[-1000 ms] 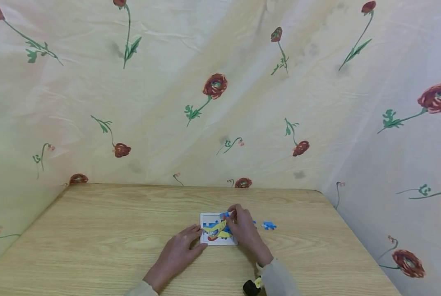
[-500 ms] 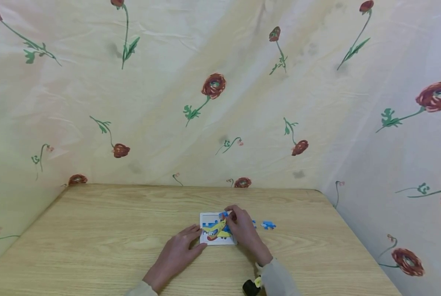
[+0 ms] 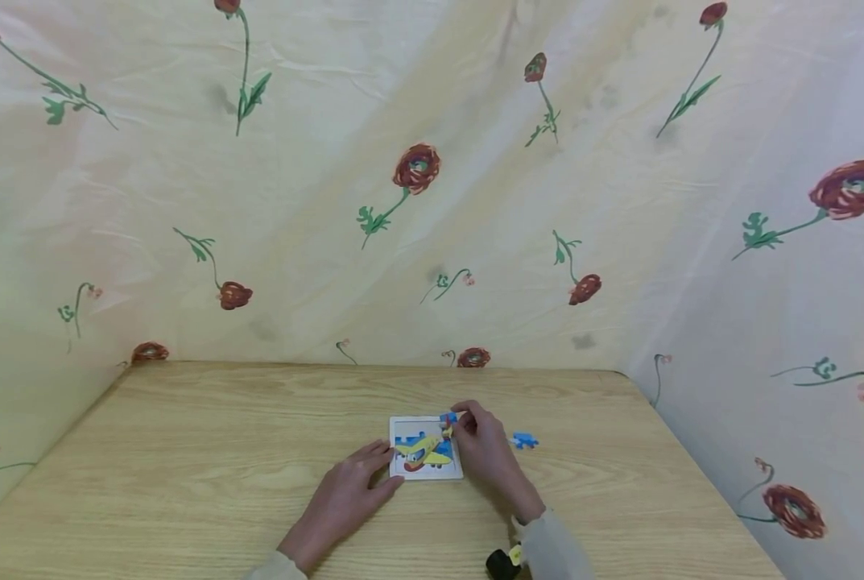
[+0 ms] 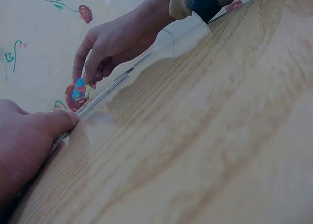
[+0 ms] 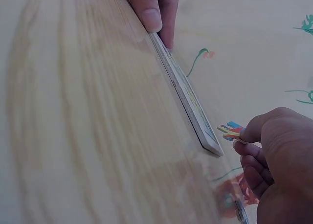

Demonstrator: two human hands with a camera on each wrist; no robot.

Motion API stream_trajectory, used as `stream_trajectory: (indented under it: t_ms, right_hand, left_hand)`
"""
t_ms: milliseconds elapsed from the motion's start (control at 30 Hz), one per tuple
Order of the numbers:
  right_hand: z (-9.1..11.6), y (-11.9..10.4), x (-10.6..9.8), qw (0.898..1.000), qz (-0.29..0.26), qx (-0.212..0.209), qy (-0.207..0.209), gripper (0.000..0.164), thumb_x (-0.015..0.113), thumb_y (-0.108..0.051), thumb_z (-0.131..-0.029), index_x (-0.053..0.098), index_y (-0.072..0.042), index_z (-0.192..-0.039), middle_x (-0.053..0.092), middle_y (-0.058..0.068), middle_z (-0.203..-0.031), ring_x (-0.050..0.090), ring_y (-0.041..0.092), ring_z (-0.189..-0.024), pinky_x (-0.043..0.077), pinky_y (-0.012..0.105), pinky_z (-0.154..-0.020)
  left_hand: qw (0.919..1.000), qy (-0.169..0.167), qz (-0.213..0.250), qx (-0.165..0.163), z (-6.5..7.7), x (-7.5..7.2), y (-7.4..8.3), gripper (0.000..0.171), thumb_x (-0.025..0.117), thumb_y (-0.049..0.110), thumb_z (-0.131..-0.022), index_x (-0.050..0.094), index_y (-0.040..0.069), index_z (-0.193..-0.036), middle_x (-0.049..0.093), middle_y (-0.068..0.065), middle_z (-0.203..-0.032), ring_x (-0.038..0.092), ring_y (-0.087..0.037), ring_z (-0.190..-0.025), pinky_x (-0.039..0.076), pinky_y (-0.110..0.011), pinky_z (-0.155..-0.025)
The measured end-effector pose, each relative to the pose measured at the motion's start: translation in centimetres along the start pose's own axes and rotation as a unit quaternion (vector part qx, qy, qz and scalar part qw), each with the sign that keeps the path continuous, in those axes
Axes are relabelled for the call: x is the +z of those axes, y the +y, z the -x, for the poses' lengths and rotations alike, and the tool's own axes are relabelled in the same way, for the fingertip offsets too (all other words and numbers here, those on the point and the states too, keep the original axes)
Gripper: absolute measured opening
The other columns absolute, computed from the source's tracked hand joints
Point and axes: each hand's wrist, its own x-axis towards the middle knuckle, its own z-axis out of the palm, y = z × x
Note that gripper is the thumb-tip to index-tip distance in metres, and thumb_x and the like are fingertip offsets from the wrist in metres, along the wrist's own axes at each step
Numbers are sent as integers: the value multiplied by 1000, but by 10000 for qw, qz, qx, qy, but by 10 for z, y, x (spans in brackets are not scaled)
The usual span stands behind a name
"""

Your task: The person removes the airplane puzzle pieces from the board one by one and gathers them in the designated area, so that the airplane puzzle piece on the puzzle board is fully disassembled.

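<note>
A white-framed jigsaw puzzle [image 3: 432, 477] with a yellow cartoon aeroplane on blue lies flat on the table. My left hand [image 3: 352, 487] rests along its left edge, fingers extended and the thumb [image 5: 152, 19] against the near edge. Between thumb and forefinger, my right hand [image 3: 486, 445] pinches a small blue, red and yellow puzzle piece [image 5: 231, 130]. The piece is held tilted, raised over the upper right corner of the frame in the head view. A part of the picture's upper area shows bare grey backing.
A loose blue puzzle piece [image 3: 524, 441] lies on the table to the right of my right hand. Near my right sleeve [image 3: 553, 550] is a black object [image 3: 502, 564] with a yellow label. Flower-patterned cloth [image 3: 316, 282] hangs behind the wooden table [image 3: 185, 451].
The right hand has shifted slightly right, raising and tilting the puzzle piece from the frame's upper right. It now covers a loose blue piece seen earlier. The left hand stays put.
</note>
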Motion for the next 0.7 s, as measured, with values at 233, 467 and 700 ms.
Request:
stream_trajectory:
  t_ms: [233, 467, 700]
  right_hand:
    - [3, 7, -11, 9998, -25, 106, 148, 24, 62, 2, -100, 63, 1, -124, 59, 3, -88, 54, 18, -80, 47, 23, -66]
    - [5, 14, -24, 9992, 81, 272, 264, 24, 62, 3, -100, 63, 1, -124, 60, 4, -89, 53, 18, -81, 46, 23, -67]
    - [11, 21, -39, 9983, 236, 337, 409, 24, 64, 3, -99, 63, 1, -123, 61, 4, -90, 54, 17, -81, 48, 22, -66]
  left_hand:
    - [10000, -17, 8, -40, 0, 0, 2, 47, 74, 35, -97, 71, 0, -129, 64, -17, -139, 59, -35, -130, 51, -54, -102]
    - [10000, -23, 2, -64, 1, -1, 3, 48, 74, 34, -97, 70, -1, -129, 64, -16, -139, 59, -34, -131, 51, -53, -103]
    - [9999, -54, 44, -106, 2, -2, 3, 51, 73, 38, -98, 70, 0, -131, 63, -16, -140, 58, -34, -132, 50, -54, -104]
